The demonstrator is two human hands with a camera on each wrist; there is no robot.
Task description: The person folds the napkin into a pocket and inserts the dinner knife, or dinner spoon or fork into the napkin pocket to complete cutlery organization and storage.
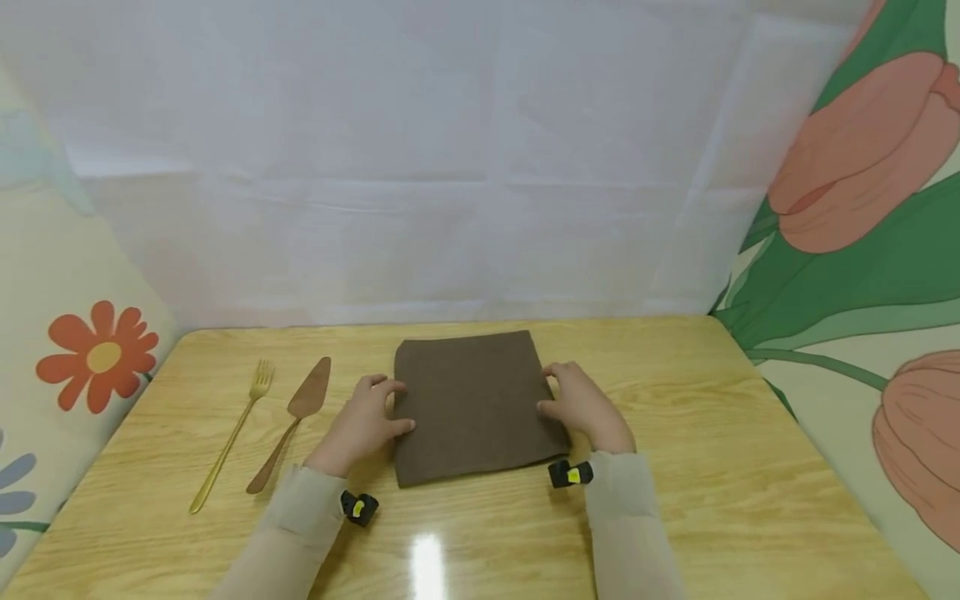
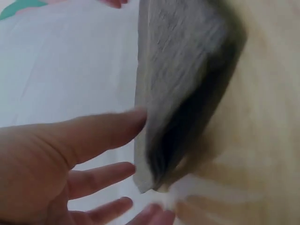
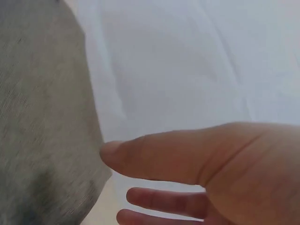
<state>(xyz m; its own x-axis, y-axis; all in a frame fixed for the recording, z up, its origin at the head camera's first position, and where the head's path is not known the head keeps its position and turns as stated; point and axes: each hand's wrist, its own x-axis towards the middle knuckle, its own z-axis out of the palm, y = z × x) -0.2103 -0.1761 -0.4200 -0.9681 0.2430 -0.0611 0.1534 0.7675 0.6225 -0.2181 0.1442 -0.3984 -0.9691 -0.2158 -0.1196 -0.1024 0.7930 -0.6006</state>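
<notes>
White sheet (image 1: 465, 167) hangs 12 o'clock of wood-grain table (image 1: 735, 475); left hand (image 1: 364, 422) and right hand (image 1: 588, 408) spread against brown cloth (image 1: 474, 408), gripping nothing.

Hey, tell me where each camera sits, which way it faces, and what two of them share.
Head: worn on the head, facing forward and down at the table, brown cloth, fork and cake server; shows the left hand, right hand and both sleeves.
Left wrist: worn on that wrist, facing the cloth's edge; shows the left thumb and fingers.
Right wrist: worn on that wrist, facing the cloth's opposite edge; shows the right thumb and some fingers.
Shared: both wrist views show the cloth and white sheet.
</notes>
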